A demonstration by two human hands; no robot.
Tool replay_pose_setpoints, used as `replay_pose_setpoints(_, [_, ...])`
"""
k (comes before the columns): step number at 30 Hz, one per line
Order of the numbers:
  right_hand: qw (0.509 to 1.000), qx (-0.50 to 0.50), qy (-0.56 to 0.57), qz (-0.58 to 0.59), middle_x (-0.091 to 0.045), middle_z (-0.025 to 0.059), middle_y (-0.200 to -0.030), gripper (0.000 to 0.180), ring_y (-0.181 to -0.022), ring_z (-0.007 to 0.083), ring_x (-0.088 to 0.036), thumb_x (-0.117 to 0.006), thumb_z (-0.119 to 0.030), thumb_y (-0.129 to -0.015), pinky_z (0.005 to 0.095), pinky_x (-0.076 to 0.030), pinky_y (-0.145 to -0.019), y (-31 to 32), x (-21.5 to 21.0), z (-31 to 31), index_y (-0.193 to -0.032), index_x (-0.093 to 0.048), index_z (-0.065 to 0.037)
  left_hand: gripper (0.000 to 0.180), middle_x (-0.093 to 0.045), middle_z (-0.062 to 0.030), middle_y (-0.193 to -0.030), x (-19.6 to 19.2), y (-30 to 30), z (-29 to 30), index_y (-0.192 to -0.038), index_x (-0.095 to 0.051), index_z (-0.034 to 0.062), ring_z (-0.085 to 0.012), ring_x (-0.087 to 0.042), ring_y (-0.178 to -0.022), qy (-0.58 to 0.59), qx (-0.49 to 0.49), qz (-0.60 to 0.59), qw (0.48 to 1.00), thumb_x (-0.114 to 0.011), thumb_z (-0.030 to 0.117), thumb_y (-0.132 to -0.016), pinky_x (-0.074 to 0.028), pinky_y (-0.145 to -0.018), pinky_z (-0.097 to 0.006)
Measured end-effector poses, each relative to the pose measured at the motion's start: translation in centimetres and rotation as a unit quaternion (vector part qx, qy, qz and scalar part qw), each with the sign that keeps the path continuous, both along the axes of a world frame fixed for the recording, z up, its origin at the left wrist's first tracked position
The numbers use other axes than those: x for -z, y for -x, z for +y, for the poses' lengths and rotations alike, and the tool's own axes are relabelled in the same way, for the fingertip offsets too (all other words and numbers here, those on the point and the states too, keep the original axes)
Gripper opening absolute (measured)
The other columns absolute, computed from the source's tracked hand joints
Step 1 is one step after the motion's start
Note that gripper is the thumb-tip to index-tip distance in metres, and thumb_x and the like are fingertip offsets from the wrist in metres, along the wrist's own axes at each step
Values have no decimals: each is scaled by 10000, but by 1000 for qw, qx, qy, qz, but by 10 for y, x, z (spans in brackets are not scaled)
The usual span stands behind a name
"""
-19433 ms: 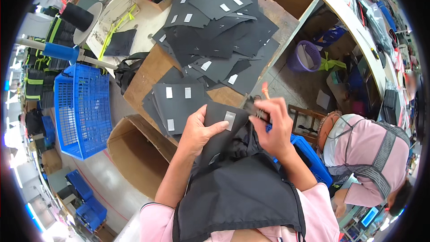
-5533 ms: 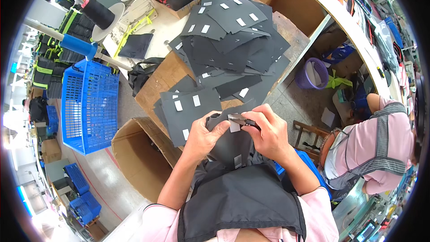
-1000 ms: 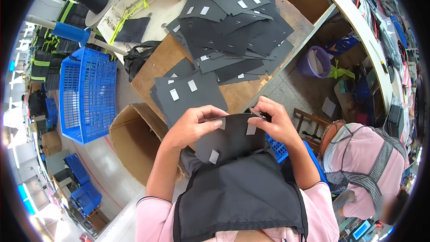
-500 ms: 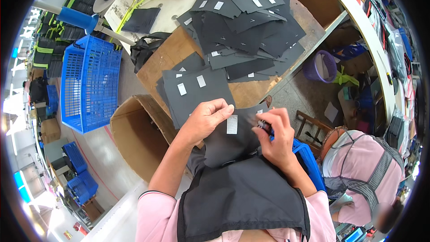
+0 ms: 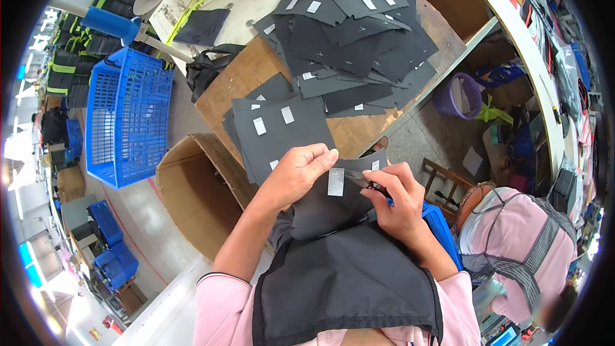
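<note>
A dark grey fabric panel (image 5: 320, 216) lies across my lap, with white rectangular patches on it. My left hand (image 5: 291, 176) is closed, thumb and fingers pinching the panel's upper left edge beside a white patch (image 5: 336, 182). In my right hand (image 5: 398, 202) I grip small thread snips (image 5: 362, 181). Their metal blades point left, close to that patch's right edge; whether they touch it I cannot tell. A second white patch (image 5: 375, 165) shows just above the snips. Fingers hide most of the snips' handle.
On the wooden board (image 5: 224, 99) ahead, a few panels (image 5: 298, 129) lie nearest me, with a large loose pile (image 5: 349, 38) behind. A cardboard box (image 5: 192, 186) stands at left, near a blue crate (image 5: 128, 118). At right are a purple basket (image 5: 458, 96) and a co-worker bending over (image 5: 522, 237).
The snips, blurred by motion before, now show clear blades pointing at the middle white patch. My right hand has dropped slightly, while my left keeps its pinch.
</note>
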State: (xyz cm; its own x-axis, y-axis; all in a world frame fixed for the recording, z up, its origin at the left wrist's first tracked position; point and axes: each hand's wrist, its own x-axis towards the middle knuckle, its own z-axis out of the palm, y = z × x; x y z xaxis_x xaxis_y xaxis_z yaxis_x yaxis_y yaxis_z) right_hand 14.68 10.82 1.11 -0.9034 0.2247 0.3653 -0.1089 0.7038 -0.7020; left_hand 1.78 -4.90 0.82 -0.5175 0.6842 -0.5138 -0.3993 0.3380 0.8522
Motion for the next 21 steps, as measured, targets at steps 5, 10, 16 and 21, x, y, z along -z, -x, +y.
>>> replay_pose_setpoints(5, [999, -29, -32, -17, -548, 89, -750, 312, -578, 219, -547, -733, 20, -635, 302, -441, -495, 4, -1, 0, -927, -642, -40, 378, -359, 64, -614, 3, 2, 0, -689, -490, 50, -47, -302, -592, 7, 6, 26, 1000, -509, 335, -937, -269, -511, -237])
replay_pose_setpoints(10, [994, 14, 94, -52, -528, 102, -817, 287, -638, 253, -546, -709, -16, -687, 309, -459, -571, 4, 3, 0, -948, -593, -44, 348, -384, 64, -626, -2, 6, 1, -708, -503, 37, -36, -330, -611, 8, -30, 54, 998, -528, 300, -935, -297, -525, -226])
replay_pose_setpoints(16, [737, 73, 631, -230, -490, -17, -805, 398, -534, 43, -412, -600, -210, -883, 182, -290, -438, -32, 38, 13, -1211, -474, -24, 298, -432, 61, -724, -8, 16, 3, -778, -525, 33, -30, -366, -703, -119, -200, 116, 966, -502, 267, -961, -319, -593, -199])
replay_pose_setpoints(21, [621, 43, 759, -189, -581, 15, -819, 425, -424, 31, -348, -498, -278, -943, 188, -217, -360, -7, 42, 12, -1271, -463, -10, 245, -568, -20, -977, 22, -3, -8, -1009, -546, 29, -103, -549, -889, -227, -259, 2, 939, -448, 251, -978, -456, -779, -247])
